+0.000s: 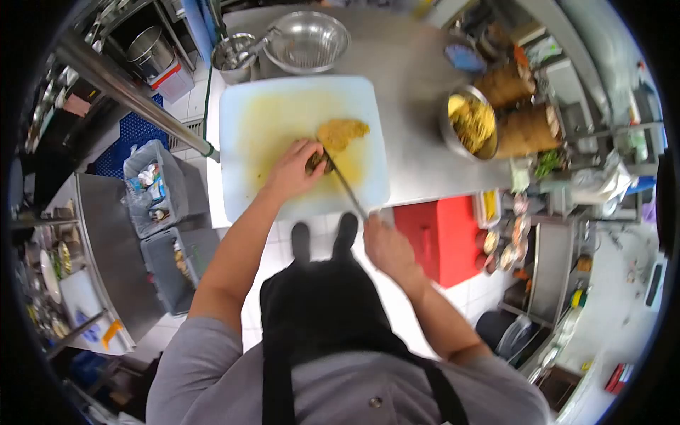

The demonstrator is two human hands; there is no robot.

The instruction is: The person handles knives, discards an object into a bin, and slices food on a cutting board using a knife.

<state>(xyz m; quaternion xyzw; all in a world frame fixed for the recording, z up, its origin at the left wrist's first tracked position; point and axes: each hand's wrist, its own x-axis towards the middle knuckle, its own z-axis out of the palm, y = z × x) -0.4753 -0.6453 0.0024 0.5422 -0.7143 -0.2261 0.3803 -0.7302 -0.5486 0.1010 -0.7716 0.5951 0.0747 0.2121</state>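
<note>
A white cutting board (pixel 262 106), stained yellow, lies on the steel counter. My left hand (pixel 296 170) presses on a small dark greenish-brown piece of food (pixel 318 163) near the middle of the board, its fingers curled over it. In my right hand (pixel 388 244), at the board's front edge, is the handle of a knife (pixel 346 185). Its narrow blade slants up and left, and the tip end reaches beside the food and my left fingertips. Just beyond the blade sits a pile of yellowish-brown cut food (pixel 342 133). The fingers partly hide the dark piece.
Behind the board stand a steel colander (pixel 308 42) and a small steel pot (pixel 234 60) with utensils. To the right is a steel bowl (pixel 471 124) of yellow shredded food. A red box (pixel 450 241) is below the counter; lined bins (pixel 152 188) stand at left.
</note>
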